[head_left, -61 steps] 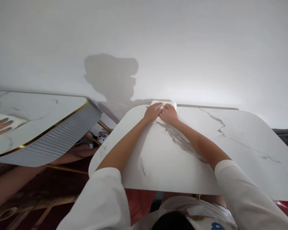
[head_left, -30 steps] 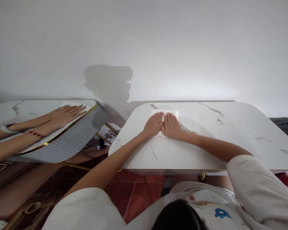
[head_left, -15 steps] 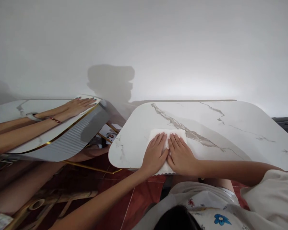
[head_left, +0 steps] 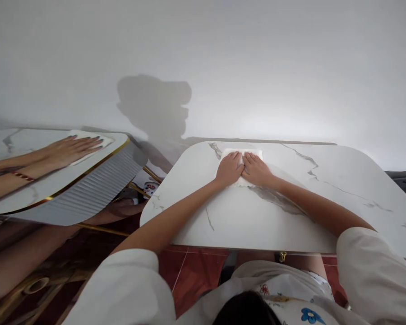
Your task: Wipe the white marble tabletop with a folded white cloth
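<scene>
A white cloth [head_left: 257, 155], perhaps a paper towel, lies flat on a white marble-patterned table top [head_left: 203, 230], close to its far edge. My left hand [head_left: 230, 169] rests palm down on the cloth's left half, fingers stretched out and pointing forward. Beside it, my right hand [head_left: 256, 170] lies flat on the right half, and the thumbs of both hands meet in the middle. Part of the cloth is hidden under my palms. Grey veins of the pattern run beneath my right forearm.
To the left, another person's hands [head_left: 71, 151] press a white cloth [head_left: 104, 141] on a second marble-patterned table [head_left: 30, 194] with gold trim and a ribbed grey side. A white wall [head_left: 257, 67] stands behind both tables. Red floor tiles [head_left: 199, 275] show below, with wooden furniture [head_left: 37, 286] at lower left.
Both my hands and the cloth have slid forward, from the table's near edge toward the far edge. The other person's hands and cloth have moved left and back along their table.
</scene>
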The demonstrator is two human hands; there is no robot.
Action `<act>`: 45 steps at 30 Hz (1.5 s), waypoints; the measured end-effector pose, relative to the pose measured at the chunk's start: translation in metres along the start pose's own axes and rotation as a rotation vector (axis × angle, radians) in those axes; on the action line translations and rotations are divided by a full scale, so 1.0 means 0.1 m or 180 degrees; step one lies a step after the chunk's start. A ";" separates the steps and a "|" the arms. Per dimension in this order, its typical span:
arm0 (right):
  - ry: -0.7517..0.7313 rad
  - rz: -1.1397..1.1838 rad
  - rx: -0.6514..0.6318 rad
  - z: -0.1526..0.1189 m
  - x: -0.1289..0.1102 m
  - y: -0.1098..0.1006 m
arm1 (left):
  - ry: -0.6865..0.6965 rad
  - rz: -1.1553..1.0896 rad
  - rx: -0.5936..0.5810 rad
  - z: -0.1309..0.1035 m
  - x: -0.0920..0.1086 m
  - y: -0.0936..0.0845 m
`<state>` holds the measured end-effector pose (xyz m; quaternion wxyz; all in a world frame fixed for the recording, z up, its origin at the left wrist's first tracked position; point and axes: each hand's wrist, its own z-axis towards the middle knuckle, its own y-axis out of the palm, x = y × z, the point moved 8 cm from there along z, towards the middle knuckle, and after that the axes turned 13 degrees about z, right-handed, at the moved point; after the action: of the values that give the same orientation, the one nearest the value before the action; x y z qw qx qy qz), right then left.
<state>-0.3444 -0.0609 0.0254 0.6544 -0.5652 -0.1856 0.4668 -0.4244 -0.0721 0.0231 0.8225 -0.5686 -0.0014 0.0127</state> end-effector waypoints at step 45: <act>-0.0053 0.0192 0.0276 -1.29 -0.70 -0.19 | 0.0210 -0.0253 -0.0274 -1.18 0.64 -0.39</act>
<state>-0.2718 -0.1904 0.0254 0.6624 -0.5377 -0.1535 0.4986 -0.3581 -0.1951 0.0168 0.7968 -0.6030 0.0026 -0.0388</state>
